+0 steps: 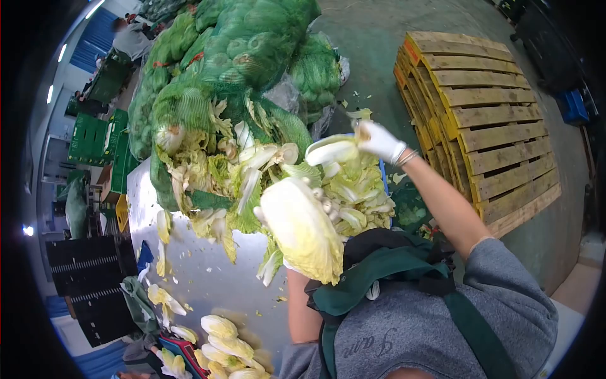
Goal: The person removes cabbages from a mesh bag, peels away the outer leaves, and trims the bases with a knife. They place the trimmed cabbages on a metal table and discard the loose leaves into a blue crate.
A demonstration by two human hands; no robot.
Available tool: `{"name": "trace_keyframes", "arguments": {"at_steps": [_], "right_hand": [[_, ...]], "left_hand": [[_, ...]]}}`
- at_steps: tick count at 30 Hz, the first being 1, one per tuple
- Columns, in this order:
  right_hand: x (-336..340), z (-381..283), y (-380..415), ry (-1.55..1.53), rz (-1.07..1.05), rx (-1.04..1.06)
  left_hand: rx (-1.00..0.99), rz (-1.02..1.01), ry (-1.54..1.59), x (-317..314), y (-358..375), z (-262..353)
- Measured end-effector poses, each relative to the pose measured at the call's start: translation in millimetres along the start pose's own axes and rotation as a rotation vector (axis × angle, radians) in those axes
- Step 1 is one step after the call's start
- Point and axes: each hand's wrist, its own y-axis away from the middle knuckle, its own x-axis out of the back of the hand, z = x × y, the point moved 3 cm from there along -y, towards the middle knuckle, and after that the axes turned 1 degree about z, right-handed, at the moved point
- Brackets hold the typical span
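Observation:
A large Chinese cabbage [300, 227], white at the base and pale yellow toward the tip, rests in my left hand [259, 213]. That hand is mostly behind the cabbage, with only parts of its fingers at the edges. My right hand [380, 141], in a white glove, is over a blue-rimmed crate [384, 177] full of loose leaves [356, 189]. Its fingers are closed at a pale cabbage leaf [331, 151], partly blurred. Beyond the held cabbage, a torn-open green net sack [293, 120] spills trimmed leaves and cabbage onto the metal table [246, 297].
Full green net sacks [252, 44] are piled at the back. Trimmed cabbages [227, 344] lie at the near left by a red-edged device [180, 347]. Stacked wooden pallets [486, 114] stand at the right. Another person [131, 39] is at the far left.

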Motion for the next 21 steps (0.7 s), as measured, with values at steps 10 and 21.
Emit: {"name": "trace_keyframes", "arguments": {"at_steps": [10,21], "right_hand": [[-81,-110,111,-0.968,-0.487,-0.400],[-42,-115,95,-0.092,-0.233,0.083]], "left_hand": [[-0.496,0.053,-0.084,22,-1,34],[-0.421,0.648,-0.479,16,18,30]]}}
